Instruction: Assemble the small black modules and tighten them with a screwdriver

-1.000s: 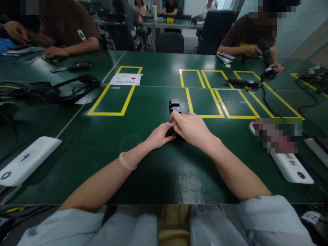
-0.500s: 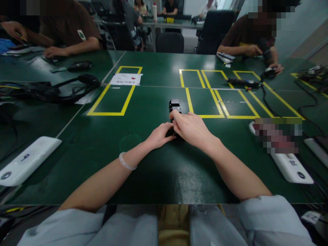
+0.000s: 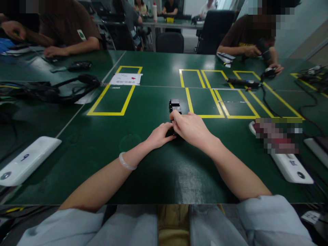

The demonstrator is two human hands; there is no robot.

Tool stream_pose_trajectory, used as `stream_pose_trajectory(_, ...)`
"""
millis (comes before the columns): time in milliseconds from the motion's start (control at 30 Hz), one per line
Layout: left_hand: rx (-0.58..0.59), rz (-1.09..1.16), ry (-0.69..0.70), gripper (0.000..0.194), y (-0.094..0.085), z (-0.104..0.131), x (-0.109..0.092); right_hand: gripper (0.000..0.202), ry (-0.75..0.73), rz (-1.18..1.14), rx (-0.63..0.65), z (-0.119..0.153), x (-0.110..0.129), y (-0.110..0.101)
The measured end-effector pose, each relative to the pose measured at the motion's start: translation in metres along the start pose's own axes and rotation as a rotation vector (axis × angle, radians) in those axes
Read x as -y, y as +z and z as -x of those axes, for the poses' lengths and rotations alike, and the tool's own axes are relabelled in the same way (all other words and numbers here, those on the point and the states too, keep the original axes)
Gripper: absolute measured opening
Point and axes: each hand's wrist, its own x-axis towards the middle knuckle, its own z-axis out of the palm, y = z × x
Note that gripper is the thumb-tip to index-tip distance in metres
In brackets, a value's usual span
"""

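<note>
Hold the small black part (image 3: 175, 103), poking out past the fingers, steady on the bench (image 3: 153, 181): left hand (image 3: 162, 134) pinches its near end; right hand (image 3: 192, 126) goes gently, though I can't tell if it grips.

My small black block (image 3: 175, 102) sits straight ahead of me at 12 o'clock, its visible end pointing away toward 12. Its upper side shows two greyish, shiny faces with a dark band between them, and the edges look knobbly. My left fingers (image 3: 164, 128) hold its near end from about 8 o'clock, my right fingers (image 3: 175, 114) from 4, hiding most of that end above the surface (image 3: 153, 177).
</note>
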Motion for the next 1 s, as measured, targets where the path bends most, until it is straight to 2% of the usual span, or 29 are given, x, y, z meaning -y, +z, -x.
stream_pose_trajectory(333,-0.003,0.001,0.009,0.039,0.0027,0.0006,0.005,0.03,-0.014,-0.013,0.005,0.0013,-0.0005,-0.0028)
stream_pose_trajectory(767,-0.009,0.003,0.02,0.041,0.0021,0.0008,0.0036,0.022,-0.004,-0.047,-0.011,0.0019,0.0004,-0.0027)
stream_pose_trajectory(1000,0.0,-0.005,-0.004,0.038,0.0005,0.0009,0.0016,0.026,-0.023,-0.023,-0.016,0.0015,-0.0012,-0.0011)
